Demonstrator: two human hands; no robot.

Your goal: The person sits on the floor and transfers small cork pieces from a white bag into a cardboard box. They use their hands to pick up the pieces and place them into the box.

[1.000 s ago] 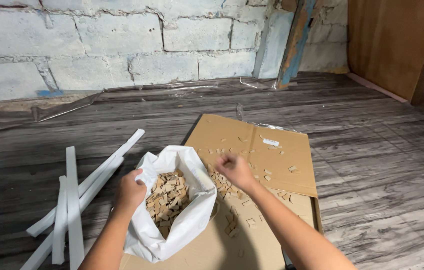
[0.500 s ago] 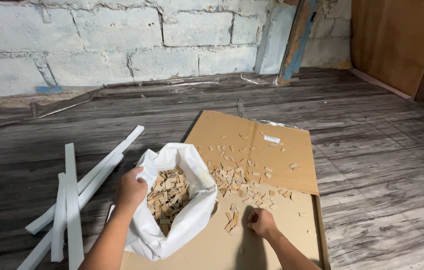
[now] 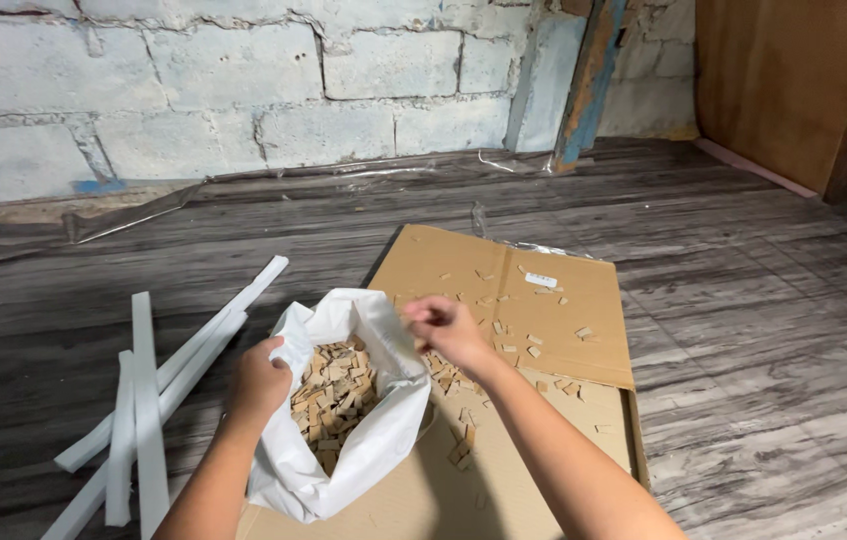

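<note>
Bag (image 3: 368, 450): white, lying open-mouthed on flattened cardboard (image 3: 543, 320), full of small wood chips (image 3: 333, 395).
Left hand (image 3: 258, 380): closed on bag's rim, holding mouth open.
Right hand (image 3: 443, 325): pinched narrow above bag's mouth, apparently around chips; contents hidden.
Risk: chips likely to miss and scatter if rim sags.
Loose chips (image 3: 503, 345): strewn over cardboard just beside bag.
Strips (image 3: 143, 400): white, on floor (image 3: 743, 300) at left.
Room: grey plank floor, block wall (image 3: 243, 90), wooden panel (image 3: 783, 80) beyond.
</note>
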